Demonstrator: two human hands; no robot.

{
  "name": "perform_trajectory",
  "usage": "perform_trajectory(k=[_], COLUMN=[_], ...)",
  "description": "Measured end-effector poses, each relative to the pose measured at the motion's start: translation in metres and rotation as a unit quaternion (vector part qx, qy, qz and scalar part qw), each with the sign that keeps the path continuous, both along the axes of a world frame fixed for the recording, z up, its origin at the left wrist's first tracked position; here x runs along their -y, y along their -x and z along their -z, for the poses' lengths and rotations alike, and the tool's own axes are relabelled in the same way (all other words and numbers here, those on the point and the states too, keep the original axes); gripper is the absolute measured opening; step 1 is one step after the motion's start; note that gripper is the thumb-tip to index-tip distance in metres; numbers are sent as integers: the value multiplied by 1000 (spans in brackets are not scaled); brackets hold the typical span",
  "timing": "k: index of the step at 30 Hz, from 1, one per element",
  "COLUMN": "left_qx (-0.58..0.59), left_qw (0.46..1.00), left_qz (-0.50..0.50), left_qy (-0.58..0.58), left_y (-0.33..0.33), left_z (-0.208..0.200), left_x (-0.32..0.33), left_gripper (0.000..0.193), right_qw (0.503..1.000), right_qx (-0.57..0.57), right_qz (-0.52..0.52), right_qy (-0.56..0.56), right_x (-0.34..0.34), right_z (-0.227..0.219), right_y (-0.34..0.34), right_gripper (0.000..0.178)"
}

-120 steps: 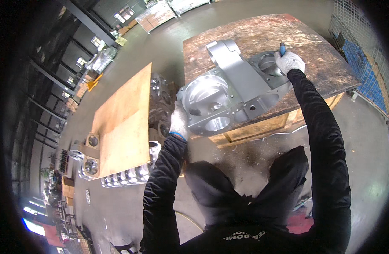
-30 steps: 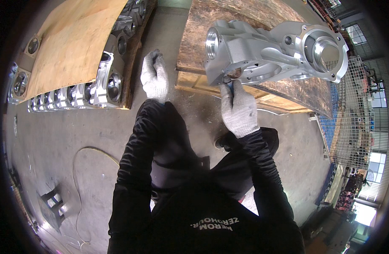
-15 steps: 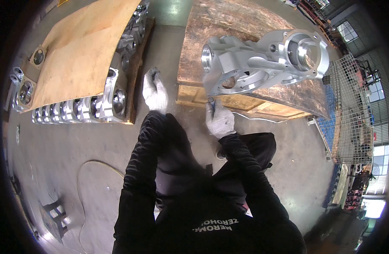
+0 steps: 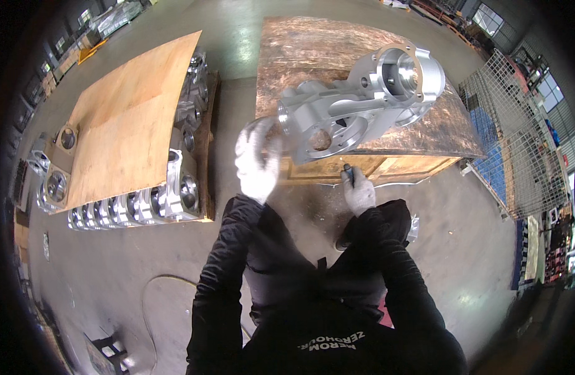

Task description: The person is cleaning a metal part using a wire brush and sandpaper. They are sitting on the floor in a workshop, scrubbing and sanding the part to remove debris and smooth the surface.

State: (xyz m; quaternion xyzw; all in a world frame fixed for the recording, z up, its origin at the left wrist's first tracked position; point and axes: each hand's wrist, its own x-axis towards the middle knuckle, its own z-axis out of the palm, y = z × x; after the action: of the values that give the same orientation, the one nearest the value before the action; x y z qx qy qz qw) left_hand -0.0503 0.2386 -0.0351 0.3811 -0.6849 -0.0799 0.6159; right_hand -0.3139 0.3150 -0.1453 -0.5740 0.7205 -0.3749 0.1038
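white gloves (image 4: 360,194), wrinkled black sleeves (image 4: 218,287), dark trousers (image 4: 276,244)

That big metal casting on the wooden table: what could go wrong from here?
The metal casting appears to reach past the near edge of the wooden table, so a hard knock might tip it. The left hand, blurred beside its left end, could get pinched if the casting shifts. The right hand holds a small dark tool in front of the table; a loose grip might drop it.
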Motion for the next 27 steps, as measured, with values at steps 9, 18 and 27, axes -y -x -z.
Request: perform_trajectory(k=[9, 18, 27], left_qx=[146, 111, 261], left_qw=[982, 989, 949], left_qz=[-96, -40, 131], left_qy=[75, 93, -117], left_y=[23, 26, 77], left_z=[-3, -58, -82], left_x=[-9, 15, 89], left_gripper=[39, 23, 40], right_qw=[997, 997, 993], right_qx=[72, 22, 38], right_qz=[-4, 26, 45], right_qy=[-32, -66, -103], right_x=[9, 27, 29], right_z=[-34, -22, -17], right_y=[-4, -10, -51], right_gripper=[36, 39, 43])
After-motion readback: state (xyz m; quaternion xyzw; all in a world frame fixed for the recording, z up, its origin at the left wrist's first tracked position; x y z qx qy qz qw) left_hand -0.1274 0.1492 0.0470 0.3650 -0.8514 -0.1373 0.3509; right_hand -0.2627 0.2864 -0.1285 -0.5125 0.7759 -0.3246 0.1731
